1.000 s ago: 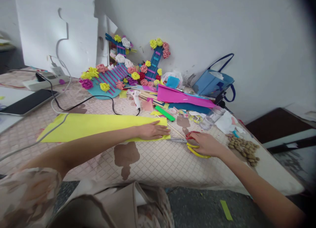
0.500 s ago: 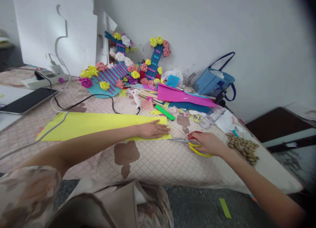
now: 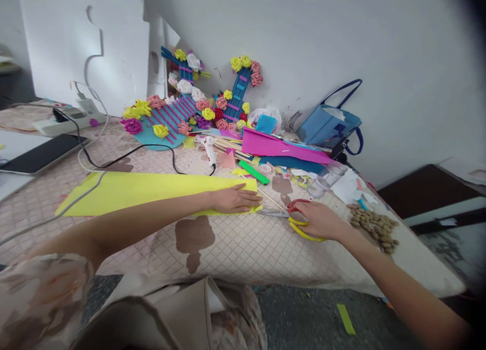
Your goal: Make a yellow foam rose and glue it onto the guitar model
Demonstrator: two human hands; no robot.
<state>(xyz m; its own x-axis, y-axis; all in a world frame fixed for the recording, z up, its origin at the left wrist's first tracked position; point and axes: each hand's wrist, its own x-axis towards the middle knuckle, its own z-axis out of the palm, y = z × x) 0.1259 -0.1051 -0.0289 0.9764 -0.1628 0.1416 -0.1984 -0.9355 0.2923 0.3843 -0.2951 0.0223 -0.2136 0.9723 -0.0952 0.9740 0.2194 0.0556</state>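
Note:
A long sheet of yellow paper lies across the table. Flat on its right end rests my left hand, fingers stretched out over the paper. My right hand is closed round the handles of a pair of scissors, one handle red and the other yellow. The blades point left and meet the paper's lower right corner, just beyond my left fingertips. A thin wooden stick lies between the paper's end and the scissors.
Behind the paper stand a white glue gun, a green cutter and magenta sheets. Flower-covered craft pieces lean at the back. Peanuts lie at right, a blue bag behind. A grey cable crosses the paper's left end.
The scissor blades have shifted slightly left and their tips are now at the paper's lower right corner, which looks cut or lifted. My left hand has stayed in place.

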